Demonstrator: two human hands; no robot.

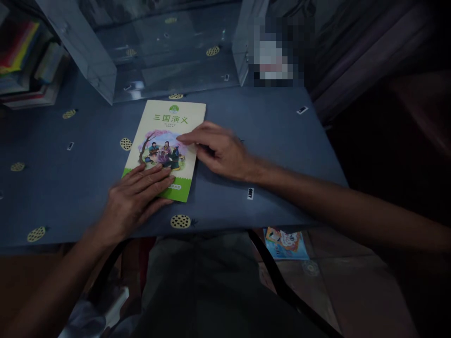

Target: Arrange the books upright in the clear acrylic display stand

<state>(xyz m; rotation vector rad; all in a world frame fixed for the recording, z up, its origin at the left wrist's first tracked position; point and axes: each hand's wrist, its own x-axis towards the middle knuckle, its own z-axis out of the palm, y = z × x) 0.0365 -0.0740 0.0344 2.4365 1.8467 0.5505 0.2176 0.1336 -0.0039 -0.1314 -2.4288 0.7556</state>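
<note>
left hand lies flat on the book; light pressure should steady it. right hand curls over its edge, pinch unclear.

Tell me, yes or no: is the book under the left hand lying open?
No, the book lies closed and face up, with the left hand resting on its lower part.

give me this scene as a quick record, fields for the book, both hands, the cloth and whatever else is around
book: closed, cover up, pale with green bottom band
left hand: flat over the book's lower left
right hand: at the book's right edge, index finger over the cover; grip unclear
cloth: blue, pineapple print
far left: stack of books, blurred
floor: colourful booklet
</note>
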